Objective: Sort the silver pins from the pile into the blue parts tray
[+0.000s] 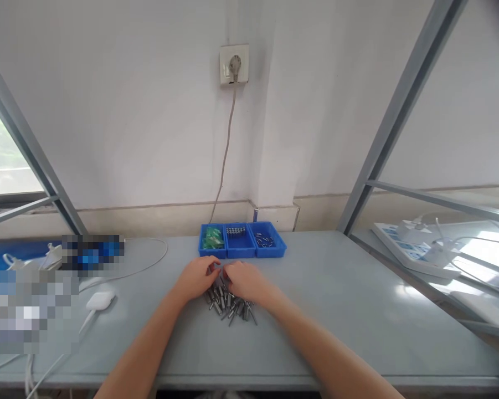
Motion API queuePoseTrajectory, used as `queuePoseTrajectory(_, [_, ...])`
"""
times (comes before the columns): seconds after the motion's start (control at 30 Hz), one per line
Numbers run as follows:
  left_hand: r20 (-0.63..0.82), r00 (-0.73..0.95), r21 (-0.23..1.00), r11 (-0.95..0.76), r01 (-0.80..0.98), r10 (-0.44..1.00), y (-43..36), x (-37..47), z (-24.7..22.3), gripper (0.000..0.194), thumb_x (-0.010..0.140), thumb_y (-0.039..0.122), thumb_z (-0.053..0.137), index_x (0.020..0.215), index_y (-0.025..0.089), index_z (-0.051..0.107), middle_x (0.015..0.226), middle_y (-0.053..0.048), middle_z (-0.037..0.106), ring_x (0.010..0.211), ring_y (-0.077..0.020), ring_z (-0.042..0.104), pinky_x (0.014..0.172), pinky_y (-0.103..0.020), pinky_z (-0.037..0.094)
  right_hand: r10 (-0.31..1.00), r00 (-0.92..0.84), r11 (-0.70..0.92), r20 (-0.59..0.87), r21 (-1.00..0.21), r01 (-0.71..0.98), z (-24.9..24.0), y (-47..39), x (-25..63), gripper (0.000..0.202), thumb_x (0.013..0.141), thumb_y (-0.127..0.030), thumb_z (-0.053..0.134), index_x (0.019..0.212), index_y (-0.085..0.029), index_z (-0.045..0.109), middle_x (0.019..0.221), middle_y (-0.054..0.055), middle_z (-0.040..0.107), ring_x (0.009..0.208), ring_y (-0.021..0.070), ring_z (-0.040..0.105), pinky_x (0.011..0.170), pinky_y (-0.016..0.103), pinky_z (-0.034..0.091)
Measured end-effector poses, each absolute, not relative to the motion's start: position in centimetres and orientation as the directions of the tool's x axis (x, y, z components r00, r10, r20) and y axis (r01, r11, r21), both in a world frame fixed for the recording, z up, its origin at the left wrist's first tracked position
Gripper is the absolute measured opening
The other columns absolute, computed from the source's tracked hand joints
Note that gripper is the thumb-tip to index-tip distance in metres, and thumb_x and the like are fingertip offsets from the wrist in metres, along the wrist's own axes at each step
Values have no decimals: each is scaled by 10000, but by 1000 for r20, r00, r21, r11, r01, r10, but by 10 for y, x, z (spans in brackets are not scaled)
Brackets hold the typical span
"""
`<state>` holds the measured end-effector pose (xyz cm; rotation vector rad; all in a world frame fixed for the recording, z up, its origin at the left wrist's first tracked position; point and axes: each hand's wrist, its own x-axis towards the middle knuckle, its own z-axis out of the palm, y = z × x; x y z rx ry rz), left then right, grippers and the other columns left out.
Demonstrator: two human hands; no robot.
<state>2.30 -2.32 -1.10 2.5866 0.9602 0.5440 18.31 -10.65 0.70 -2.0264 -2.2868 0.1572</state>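
Left fingers (212, 260) and right fingers (228, 271) curl at metal pieces (229, 302), any hold unclear; blue bins (240, 254) stand just beyond

A plug (235, 65) sits in the wall socket (244, 71); a white cabled block (100, 301) lies left.

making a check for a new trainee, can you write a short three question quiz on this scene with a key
1. Multiple choice: which of the three bins holds the green items?
a) left
b) middle
c) right

2. True or false: the left hand and the right hand are at opposite ends of the table.

3. Fill in: the metal pile lies ____ the bins and the table's front edge.

Key
1. a, left
2. False, they are close together at the pile
3. between
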Motion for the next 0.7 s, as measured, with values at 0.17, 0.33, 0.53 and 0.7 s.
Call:
queuePoseTrajectory(0.17, [243,706,423,-728,540,665,-23,23,-12,225,880,265,497,1039,240,655,884,-8,686,787,-183,606,675,-266,427,990,-118,132,70,-233,963,-1,-99,190,246,731,-57,519,898,-174,657,960,94,680,891,231,622,647,276,343])
queuePoseTrajectory(0.33, [237,718,413,-737,535,654,-24,23,-10,229,881,267,491,1038,234,654,884,-18,678,767,-180,598,651,-260,409,967,-59,182,247,-510,841,1,-92,200,245,695,-41,533,841,-185,666,840,34,658,820,180,589,711,272,399])
queuePoseTrajectory(0.53, [213,711,439,-716,543,670,-25,22,-6,261,889,309,488,1080,233,648,898,-19,678,757,-180,592,659,-266,418,968,-71,251,242,-955,158,23,-104,213,166,766,-210,667,930,-198,689,848,25,679,808,175,649,768,325,520])
queuePoseTrajectory(0.7, [212,702,431,-710,557,680,-26,23,-7,248,886,313,494,1059,232,652,906,-17,681,780,-181,601,697,-279,435,928,-11,318,372,-810,-492,30,-115,232,132,752,-290,776,816,-230,677,799,-16,660,737,130,663,697,274,561])
